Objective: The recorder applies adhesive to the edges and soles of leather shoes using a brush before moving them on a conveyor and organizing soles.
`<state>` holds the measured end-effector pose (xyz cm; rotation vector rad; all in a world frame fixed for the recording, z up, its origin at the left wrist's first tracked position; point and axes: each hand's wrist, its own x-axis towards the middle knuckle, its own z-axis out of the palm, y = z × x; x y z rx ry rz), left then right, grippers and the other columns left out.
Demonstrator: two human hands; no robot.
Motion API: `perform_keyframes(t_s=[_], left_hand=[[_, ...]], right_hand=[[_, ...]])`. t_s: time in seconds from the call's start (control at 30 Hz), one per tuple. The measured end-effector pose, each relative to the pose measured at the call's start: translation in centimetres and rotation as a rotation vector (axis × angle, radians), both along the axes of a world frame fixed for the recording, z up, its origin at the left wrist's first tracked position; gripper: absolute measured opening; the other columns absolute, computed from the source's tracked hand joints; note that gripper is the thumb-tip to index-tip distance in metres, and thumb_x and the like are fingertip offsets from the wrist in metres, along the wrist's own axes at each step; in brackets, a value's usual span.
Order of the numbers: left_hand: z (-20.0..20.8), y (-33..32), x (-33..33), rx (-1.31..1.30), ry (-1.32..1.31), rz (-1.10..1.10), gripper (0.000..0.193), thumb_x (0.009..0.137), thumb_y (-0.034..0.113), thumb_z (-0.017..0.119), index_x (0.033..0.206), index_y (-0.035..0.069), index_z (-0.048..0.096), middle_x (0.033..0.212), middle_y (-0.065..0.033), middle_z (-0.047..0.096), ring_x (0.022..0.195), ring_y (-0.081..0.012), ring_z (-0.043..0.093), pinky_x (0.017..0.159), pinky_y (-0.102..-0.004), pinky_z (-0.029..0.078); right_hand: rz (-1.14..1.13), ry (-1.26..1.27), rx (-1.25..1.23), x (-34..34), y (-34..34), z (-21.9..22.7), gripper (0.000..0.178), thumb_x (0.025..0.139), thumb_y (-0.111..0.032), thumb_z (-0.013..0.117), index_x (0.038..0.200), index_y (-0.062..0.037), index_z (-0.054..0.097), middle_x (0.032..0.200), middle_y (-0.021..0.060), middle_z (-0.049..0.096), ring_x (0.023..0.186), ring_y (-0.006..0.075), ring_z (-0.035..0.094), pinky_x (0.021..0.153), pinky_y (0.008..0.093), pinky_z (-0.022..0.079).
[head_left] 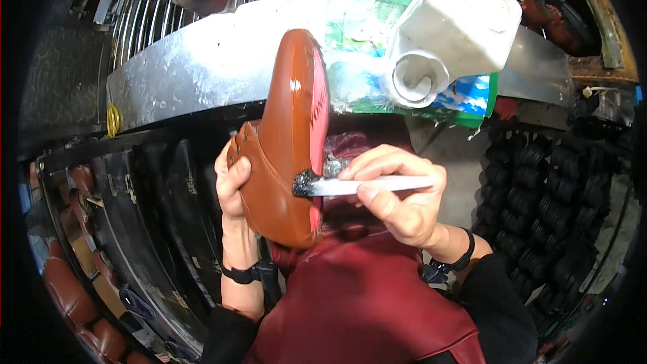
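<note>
Our left hand [232, 182] clasps the brown shoe [282, 114] by its upper, fingers mostly hidden. The shoe stands just right of that grip, its long axis running away from us, heel by our apron [357, 296], toe over the metal bench [222, 50]. Its pink underside [319, 104] faces our right hand [406, 214], which pinches the brush [333, 187] by its white handle, crosswise to the shoe, bristles over the underside's near edge.

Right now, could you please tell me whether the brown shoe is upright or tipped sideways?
Tipped sideways: the left hand holds the brown shoe with its pink underside facing right rather than down.
</note>
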<state>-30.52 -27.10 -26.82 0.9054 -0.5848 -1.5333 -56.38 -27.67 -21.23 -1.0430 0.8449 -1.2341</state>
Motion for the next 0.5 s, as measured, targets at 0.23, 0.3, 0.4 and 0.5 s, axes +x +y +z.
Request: perform_keyframes(t_s=[0.23, 0.3, 0.4, 0.5], left_hand=[[1.3, -1.0, 0.3, -0.010, -0.021, 0.074, 0.036, 0.102, 0.014, 0.060, 0.132, -0.006, 0.061, 0.117, -0.0152, 0.073, 0.100, -0.0226, 0.075, 0.089, -0.0348, 0.062], [1.2, -0.8, 0.6, -0.006, -0.024, 0.078, 0.035, 0.102, 0.014, 0.060, 0.131, -0.005, 0.062, 0.116, -0.0148, 0.074, 0.099, -0.0219, 0.075, 0.088, -0.0349, 0.062], [2.0, -0.9, 0.0, 0.020, -0.020, 0.103, 0.032, 0.103, 0.015, 0.059, 0.128, -0.004, 0.063, 0.112, -0.0139, 0.074, 0.096, -0.0207, 0.075, 0.086, -0.0345, 0.062], [2.3, -1.0, -0.2, 0.065, 0.023, 0.135, 0.032, 0.104, 0.018, 0.059, 0.128, -0.003, 0.064, 0.114, -0.0137, 0.074, 0.098, -0.0215, 0.075, 0.088, -0.0355, 0.062]], right_hand=[[0.241, 0.224, -0.151, -1.4, 0.8, 3.0, 0.016, 0.088, -0.008, 0.076, 0.093, 0.0073, 0.072, 0.097, 0.0222, 0.075, 0.086, 0.0250, 0.075, 0.076, 0.0347, 0.060], [0.136, 0.150, 0.110, -0.8, 0.2, 3.5, 0.018, 0.091, -0.010, 0.072, 0.094, 0.0082, 0.070, 0.098, 0.0213, 0.074, 0.084, 0.0203, 0.071, 0.075, 0.0321, 0.058], [0.181, 0.220, -0.014, -0.6, 0.2, 3.2, 0.019, 0.090, -0.009, 0.072, 0.094, 0.0091, 0.069, 0.099, 0.0217, 0.074, 0.086, 0.0212, 0.070, 0.080, 0.0330, 0.056], [0.147, 0.233, -0.307, -0.7, 0.6, 2.8, 0.017, 0.078, 0.001, 0.081, 0.090, 0.0075, 0.071, 0.091, 0.0183, 0.074, 0.074, 0.0172, 0.070, 0.067, 0.0286, 0.055]])
